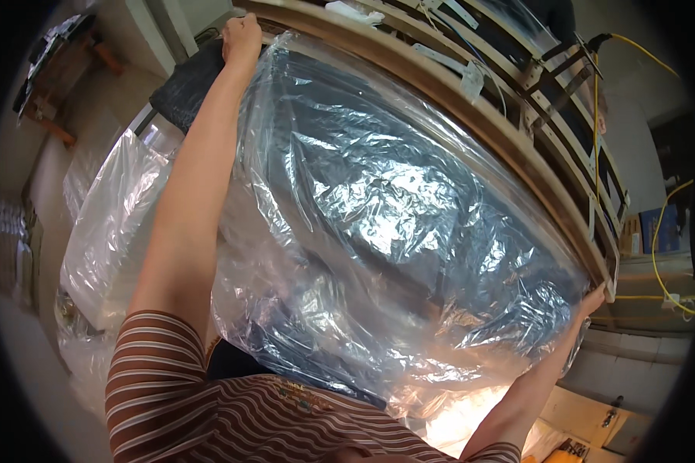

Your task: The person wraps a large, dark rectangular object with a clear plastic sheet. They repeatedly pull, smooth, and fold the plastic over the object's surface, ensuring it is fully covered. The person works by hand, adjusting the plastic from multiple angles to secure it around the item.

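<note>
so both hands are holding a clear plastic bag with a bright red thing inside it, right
Not quite. In the head view the left hand and right hand do hold the clear plastic bag, but the thing inside is dark blue, not bright red.

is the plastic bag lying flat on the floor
No, the clear plastic bag is held up against a wooden frame, with the left hand at one end and the right hand at the other.

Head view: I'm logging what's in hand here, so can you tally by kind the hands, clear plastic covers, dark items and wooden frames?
Hands: 2, left hand and right hand, both on the cover's edge
Clear plastic covers: 1, clear plastic cover
Dark items inside it: 1, dark item
Wooden frames: 1, wooden frame
Total: 5
</note>
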{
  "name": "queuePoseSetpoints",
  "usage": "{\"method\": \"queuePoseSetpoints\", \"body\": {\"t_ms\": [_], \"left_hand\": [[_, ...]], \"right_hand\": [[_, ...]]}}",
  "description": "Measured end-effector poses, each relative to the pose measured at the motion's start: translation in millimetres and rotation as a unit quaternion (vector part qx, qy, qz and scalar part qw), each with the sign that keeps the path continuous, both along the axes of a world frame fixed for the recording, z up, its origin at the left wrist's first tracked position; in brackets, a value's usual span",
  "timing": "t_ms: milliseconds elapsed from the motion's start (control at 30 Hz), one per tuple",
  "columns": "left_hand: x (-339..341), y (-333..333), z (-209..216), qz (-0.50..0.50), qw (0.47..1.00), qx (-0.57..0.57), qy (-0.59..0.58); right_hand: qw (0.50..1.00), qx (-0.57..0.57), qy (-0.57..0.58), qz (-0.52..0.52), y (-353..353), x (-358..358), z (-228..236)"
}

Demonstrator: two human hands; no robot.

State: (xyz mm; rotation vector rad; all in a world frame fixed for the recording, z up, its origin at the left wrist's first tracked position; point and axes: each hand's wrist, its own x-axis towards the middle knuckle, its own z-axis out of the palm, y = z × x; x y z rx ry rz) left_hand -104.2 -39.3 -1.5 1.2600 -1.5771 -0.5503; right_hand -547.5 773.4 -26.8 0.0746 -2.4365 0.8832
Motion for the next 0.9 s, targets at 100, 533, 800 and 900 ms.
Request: {"method": "queuePoseSetpoints", "body": {"t_ms": [100,533,800,900], "left_hand": [[11.2,5.7,2.0,-0.116,0.988,0.026,-0.095],[127.3,42.7,38.1,-0.283,0.924,0.009,0.256],[172.1,31.0,40.9,-0.304,0.919,0.041,0.248],[172.8,32.4,45.0,-0.279,0.94,0.084,0.176]], "right_hand": [[0.978,-0.175,-0.104,0.046,-26.5,9.1,1.0],[0.989,0.128,-0.022,0.071,20.0,203.7,25.8],[0.962,0.223,-0.036,0.154,3.3,225.0,6.9],[0.963,0.215,-0.037,0.16,13.5,223.9,6.5]]}}
